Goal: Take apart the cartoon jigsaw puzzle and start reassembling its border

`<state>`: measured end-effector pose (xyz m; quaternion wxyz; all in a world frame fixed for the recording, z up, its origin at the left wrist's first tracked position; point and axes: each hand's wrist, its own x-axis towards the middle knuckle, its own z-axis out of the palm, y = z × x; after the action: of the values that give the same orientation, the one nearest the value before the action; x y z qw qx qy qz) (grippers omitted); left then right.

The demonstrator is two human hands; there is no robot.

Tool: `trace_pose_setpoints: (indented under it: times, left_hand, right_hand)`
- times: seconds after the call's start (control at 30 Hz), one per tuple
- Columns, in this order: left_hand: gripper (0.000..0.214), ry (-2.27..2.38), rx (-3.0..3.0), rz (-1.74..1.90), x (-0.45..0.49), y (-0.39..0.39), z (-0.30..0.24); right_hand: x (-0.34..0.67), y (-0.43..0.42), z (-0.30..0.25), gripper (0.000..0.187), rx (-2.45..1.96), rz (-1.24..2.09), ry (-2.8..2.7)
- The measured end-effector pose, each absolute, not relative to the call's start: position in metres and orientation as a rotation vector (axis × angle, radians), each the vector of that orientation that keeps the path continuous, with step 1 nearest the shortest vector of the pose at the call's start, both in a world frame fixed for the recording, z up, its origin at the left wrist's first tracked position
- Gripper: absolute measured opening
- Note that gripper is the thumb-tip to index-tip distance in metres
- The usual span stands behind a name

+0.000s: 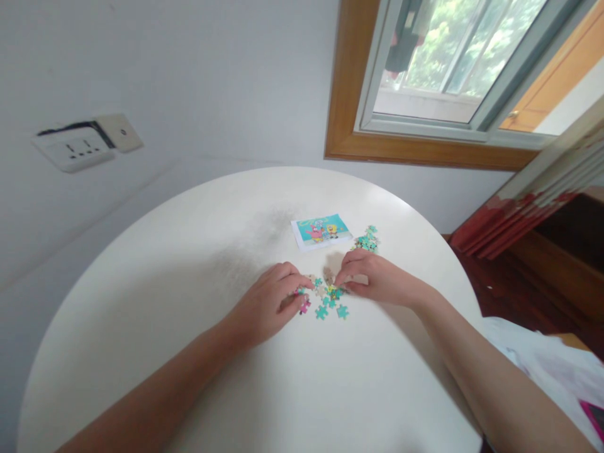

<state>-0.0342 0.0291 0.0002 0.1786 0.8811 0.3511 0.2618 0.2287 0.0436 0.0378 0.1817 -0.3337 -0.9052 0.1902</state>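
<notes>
On the white round table (283,390) lies a small spread of jigsaw puzzle pieces (321,312), mostly teal, with some yellow and pink. My left hand (271,302) rests at the spread's left side, fingers curved and thumb apart from the index finger. A pink puzzle piece (304,306) lies by its thumb. From the right, my right hand (377,277) reaches over the spread, its bent fingertips down at yellow and teal pieces, with a gap between thumb and index finger. Parts of the pieces under both hands are hidden.
Behind the hands lies a picture card (323,231) with a pink and a yellow cartoon figure. A pile of more puzzle pieces (368,240) sits right of it. Beyond the table are a wall with a socket (78,148), a window and a red-and-cream curtain (509,217).
</notes>
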Motion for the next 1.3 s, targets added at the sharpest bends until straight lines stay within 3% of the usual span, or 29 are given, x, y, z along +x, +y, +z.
trace_pose_setpoints:
  times: [0.77, 0.9, 1.17, 1.3]
  left_hand:
    - [0.019, 0.991, 2.511, 0.731, -0.034, 0.029, 0.003]
    - [0.020, 0.994, 2.499, 0.735, -0.033, 0.028, 0.003]
    - [0.021, 0.998, 2.501, 0.732, -0.033, 0.027, 0.005]
    - [0.021, 0.997, 2.504, 0.726, -0.032, 0.027, 0.006]
  right_hand:
    - [0.220, 0.047, 0.021, 0.027, -1.116, 0.324, -2.519]
    - [0.218, 0.048, 0.023, 0.014, -1.069, 0.394, -2.455]
    - [0.227, 0.051, 0.033, 0.018, -1.130, 0.423, -2.423]
    - [0.239, 0.048, 0.041, 0.016, -1.153, 0.654, -2.520]
